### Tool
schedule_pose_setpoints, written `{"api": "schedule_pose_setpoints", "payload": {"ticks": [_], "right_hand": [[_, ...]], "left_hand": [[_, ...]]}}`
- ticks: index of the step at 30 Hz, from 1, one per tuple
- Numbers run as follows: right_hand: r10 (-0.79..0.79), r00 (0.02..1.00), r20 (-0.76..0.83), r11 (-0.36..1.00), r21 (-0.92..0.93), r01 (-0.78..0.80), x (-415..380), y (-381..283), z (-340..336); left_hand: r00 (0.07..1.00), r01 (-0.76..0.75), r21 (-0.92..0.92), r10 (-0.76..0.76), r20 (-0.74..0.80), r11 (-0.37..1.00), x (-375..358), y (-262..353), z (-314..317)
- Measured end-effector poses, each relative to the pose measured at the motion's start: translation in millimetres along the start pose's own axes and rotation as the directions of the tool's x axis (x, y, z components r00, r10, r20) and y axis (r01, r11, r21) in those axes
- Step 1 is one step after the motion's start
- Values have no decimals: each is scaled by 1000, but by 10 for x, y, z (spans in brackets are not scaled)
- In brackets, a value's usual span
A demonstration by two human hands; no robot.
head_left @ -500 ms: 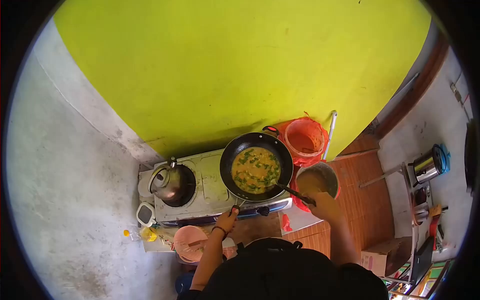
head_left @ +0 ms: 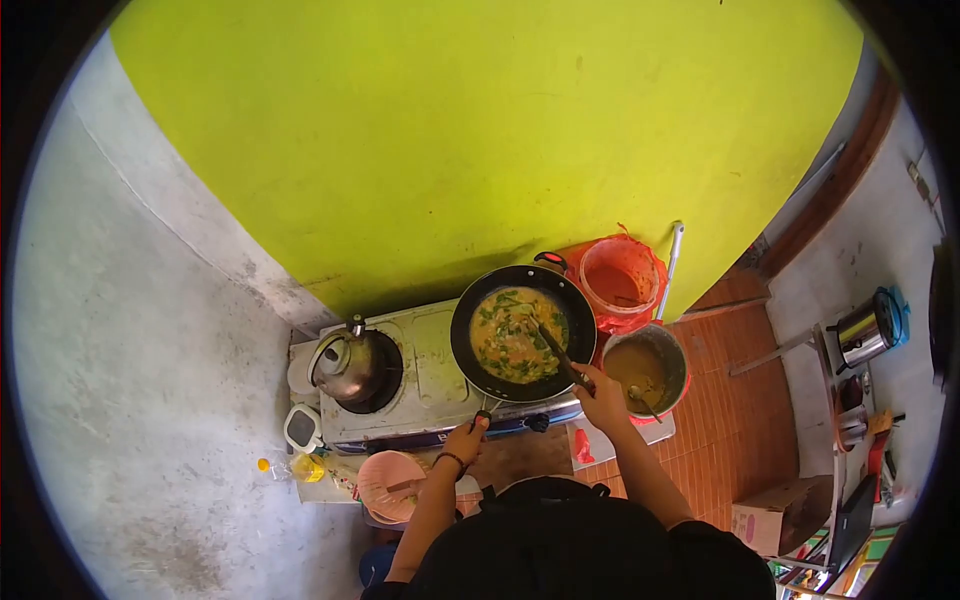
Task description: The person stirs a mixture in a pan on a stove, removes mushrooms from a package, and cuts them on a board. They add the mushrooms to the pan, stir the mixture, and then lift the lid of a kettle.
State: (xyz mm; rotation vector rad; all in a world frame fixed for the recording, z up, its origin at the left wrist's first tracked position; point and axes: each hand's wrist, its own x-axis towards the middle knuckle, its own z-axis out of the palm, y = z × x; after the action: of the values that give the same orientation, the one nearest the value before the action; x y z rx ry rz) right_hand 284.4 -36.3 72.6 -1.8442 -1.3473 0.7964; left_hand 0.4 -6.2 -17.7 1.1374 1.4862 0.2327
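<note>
A black frying pan [head_left: 462,340] sits on the right side of the gas stove, holding a yellowish liquid mixture [head_left: 500,345] with chopped green pieces. My left hand [head_left: 466,441] is closed round the pan's near handle. In my right hand [head_left: 602,402] is the dark handle of a spatula [head_left: 560,354]; its tip dips into the mixture, so the blade's shape is hidden. Just right of the pan stands a metal pot [head_left: 665,347] of brownish-yellow liquid, with a spoon [head_left: 643,402] leaning in it.
A metal kettle [head_left: 345,368] rests on the stove's [head_left: 436,375] left burner. Behind the pot is a tub in a red plastic bag [head_left: 620,282]. A pink basket [head_left: 380,475] and an oil bottle [head_left: 308,467] are at lower left. A cardboard box [head_left: 755,527] lies at right.
My right hand has moved left, bringing the spatula from the pan's right edge towards the middle of the mixture. The spoon in the pot now shows. My left hand keeps its grip.
</note>
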Motion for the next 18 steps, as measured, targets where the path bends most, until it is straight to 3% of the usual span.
{"api": "schedule_pose_setpoints", "payload": {"ticks": [5,8,11,14,18], "right_hand": [[-252,963,-99,949,-218,226,139,267,175],[-7,998,68,992,-122,16,78,56,36],[337,924,180,932,75,-355,83,-177,-106],[327,942,75,930,152,-335,161,-99,-145],[133,986,-100,991,16,-132,434,383,-63]], "left_hand": [[1000,12,-11,-12,26,1000,-12,45,-19],[1000,2,3,-2,-6,1000,-53,92,-5],[1000,13,-23,-13,0,1000,6,7,0],[1000,-1,-21,1,4,1000,76,-71,9],[1000,21,-35,-20,21,999,27,18,-21]]}}
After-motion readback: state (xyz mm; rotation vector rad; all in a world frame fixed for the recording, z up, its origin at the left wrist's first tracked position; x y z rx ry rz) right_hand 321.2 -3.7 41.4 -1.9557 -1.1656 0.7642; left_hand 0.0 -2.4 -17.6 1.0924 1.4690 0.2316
